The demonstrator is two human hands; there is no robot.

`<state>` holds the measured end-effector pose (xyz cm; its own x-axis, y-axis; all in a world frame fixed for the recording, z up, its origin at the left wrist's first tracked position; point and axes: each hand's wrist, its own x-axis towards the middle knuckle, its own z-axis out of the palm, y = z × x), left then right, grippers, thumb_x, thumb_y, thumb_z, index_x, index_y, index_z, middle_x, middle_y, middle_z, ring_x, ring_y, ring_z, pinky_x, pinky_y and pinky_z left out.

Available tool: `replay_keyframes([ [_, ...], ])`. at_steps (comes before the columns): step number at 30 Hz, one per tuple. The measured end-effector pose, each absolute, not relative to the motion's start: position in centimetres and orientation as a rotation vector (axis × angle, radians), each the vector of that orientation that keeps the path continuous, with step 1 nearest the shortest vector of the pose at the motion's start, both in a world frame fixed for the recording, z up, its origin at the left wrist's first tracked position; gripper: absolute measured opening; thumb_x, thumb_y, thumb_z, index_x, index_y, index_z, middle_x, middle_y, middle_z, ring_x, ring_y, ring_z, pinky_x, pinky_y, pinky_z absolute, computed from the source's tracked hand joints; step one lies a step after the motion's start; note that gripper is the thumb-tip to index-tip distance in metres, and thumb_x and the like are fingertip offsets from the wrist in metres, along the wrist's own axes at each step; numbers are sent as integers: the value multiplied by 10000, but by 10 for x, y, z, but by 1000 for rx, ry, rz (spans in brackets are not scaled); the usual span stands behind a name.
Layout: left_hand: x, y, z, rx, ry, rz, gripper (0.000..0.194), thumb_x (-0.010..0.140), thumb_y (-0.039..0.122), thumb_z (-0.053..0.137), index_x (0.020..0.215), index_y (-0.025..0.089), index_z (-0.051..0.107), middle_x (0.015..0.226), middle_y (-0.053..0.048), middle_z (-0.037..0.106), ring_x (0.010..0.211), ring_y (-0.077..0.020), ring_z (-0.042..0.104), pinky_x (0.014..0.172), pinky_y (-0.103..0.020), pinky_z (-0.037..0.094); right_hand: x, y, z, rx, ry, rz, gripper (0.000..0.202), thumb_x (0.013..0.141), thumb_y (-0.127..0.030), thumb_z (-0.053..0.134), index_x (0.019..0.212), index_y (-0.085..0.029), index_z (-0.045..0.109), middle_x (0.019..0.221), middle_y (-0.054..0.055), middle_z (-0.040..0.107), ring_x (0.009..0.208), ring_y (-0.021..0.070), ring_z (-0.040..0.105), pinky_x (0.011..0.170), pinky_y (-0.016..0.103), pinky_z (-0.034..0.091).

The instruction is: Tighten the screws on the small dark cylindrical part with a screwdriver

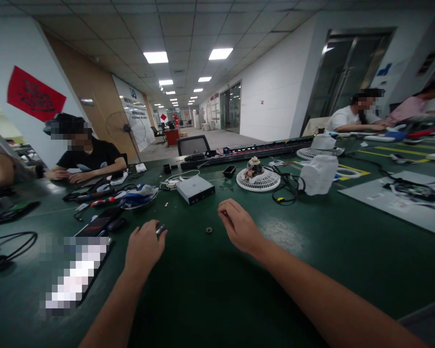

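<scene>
My left hand (144,246) is closed, with a small dark, shiny rounded piece (161,229) between thumb and fingers. My right hand (239,226) is raised over the table with its fingers bent together. Whatever lies in that pinch is too small and shaded to name. Between the two hands a small round metallic part (209,230) rests on the green table (203,290), touched by neither. Beyond them sits a silver optical disc drive (195,189) with a black front.
A white fan grille with its motor (258,179) and a white housing (319,174) stand at the back right, with black cables. Left lie a phone with a blurred screen (78,278), tools and a blue-white bag (137,195). A grey board (402,203) lies far right. Other people sit around.
</scene>
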<state>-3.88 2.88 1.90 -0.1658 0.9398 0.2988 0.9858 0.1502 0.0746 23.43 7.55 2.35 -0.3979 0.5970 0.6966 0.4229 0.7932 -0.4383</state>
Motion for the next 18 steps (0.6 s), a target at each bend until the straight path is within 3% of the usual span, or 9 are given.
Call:
replay_keyframes([
  [3, -13, 26, 15, -2131, -2135, -521, 284, 866, 325, 557, 1094, 174, 632, 1076, -111, 702, 1015, -272, 645, 927, -412, 449, 232, 81, 18, -807, -2290, 160, 176, 942, -126, 459, 991, -185, 617, 970, 80, 622, 926, 219, 535, 856, 368, 434],
  [5, 1, 24, 10, -2250, -2092, -620, 255, 852, 326, 584, 1060, 193, 648, 1044, -87, 708, 972, -259, 654, 905, -411, 461, 228, 86, 10, -893, -2402, 87, 158, 927, -215, 553, 1049, -183, 648, 1008, 90, 636, 959, 240, 541, 863, 385, 437],
  [8, 17, 21, 5, -2445, -1963, -701, 249, 820, 276, 623, 1059, 219, 660, 1052, -73, 711, 979, -251, 650, 907, -413, 457, 220, 92, 0, -1058, -2478, 42, 298, 857, -354, 678, 1115, -203, 678, 1020, 103, 640, 961, 260, 559, 825, 383, 455],
  [12, 27, 16, 2, -2570, -1889, -727, 250, 815, 263, 624, 1061, 244, 662, 1045, -55, 712, 962, -249, 645, 924, -435, 445, 217, 93, 0, -1072, -2496, 107, 133, 822, -267, 709, 931, -193, 721, 910, 89, 675, 905, 248, 580, 787, 367, 460],
  [15, 27, 14, 4, -2595, -1879, -734, 248, 812, 260, 626, 1057, 255, 663, 1044, -45, 711, 957, -251, 645, 918, -443, 448, 221, 87, 6, -973, -2418, 248, 137, 783, -172, 716, 919, -194, 712, 870, 62, 701, 884, 231, 587, 767, 352, 463],
  [18, 27, 13, 6, -2597, -1887, -760, 240, 811, 265, 636, 1049, 265, 662, 1033, -29, 712, 951, -249, 648, 913, -444, 455, 225, 79, 10, -872, -2355, 356, 141, 791, -217, 722, 932, -207, 724, 847, 46, 712, 864, 217, 590, 735, 335, 464],
])
